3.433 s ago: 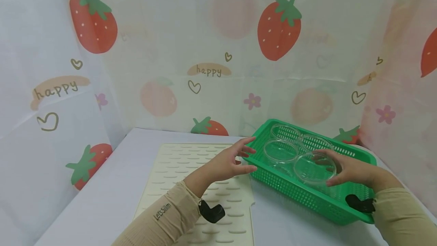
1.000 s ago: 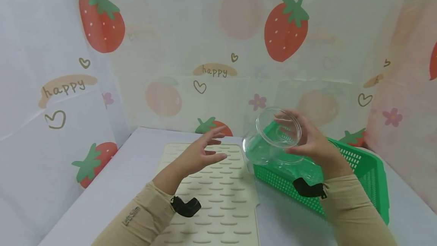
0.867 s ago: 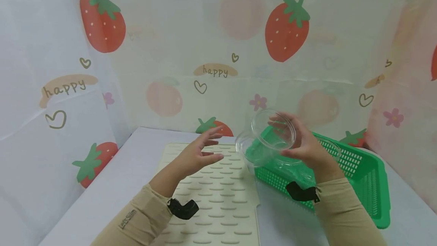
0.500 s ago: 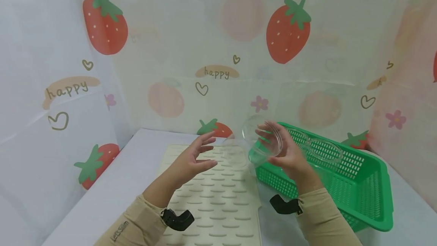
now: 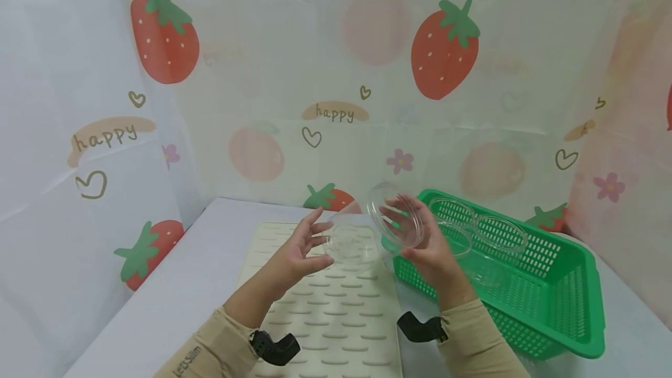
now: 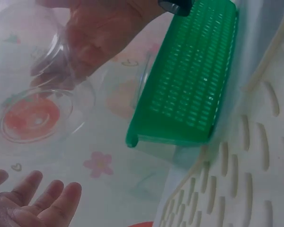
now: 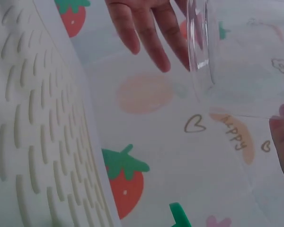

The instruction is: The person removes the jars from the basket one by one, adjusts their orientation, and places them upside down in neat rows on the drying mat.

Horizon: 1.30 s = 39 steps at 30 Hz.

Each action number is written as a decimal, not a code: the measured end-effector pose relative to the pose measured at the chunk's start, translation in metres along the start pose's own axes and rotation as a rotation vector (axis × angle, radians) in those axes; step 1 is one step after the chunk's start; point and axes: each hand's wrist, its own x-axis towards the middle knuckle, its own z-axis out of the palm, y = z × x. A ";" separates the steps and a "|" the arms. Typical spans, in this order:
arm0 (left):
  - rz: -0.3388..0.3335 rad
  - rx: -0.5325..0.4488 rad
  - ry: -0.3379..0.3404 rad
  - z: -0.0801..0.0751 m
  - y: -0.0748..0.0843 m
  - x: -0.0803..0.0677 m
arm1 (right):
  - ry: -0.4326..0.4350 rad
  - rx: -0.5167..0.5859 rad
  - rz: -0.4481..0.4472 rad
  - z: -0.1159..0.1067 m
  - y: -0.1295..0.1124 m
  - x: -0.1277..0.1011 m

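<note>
Basket beside mat, perhaps three clear bowls inside.

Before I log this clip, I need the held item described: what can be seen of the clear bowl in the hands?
The clear bowl looks like thin transparent plastic, round, with a wide rim, and appears empty. It is tipped on its side above the cream ridged mat, left of the green basket. The right hand grips it; the left hand reaches toward it with spread fingers, contact unclear.
</note>
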 end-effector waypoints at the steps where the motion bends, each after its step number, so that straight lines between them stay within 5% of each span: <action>1: 0.001 -0.018 -0.013 0.001 -0.002 0.000 | 0.002 0.001 -0.002 0.001 0.001 0.000; 22: 0.147 -0.157 -0.110 0.009 -0.010 0.003 | 0.043 0.105 -0.050 0.015 0.013 -0.002; 39: 0.232 -0.267 -0.064 0.008 -0.005 0.000 | 0.013 0.157 0.056 0.015 0.015 -0.006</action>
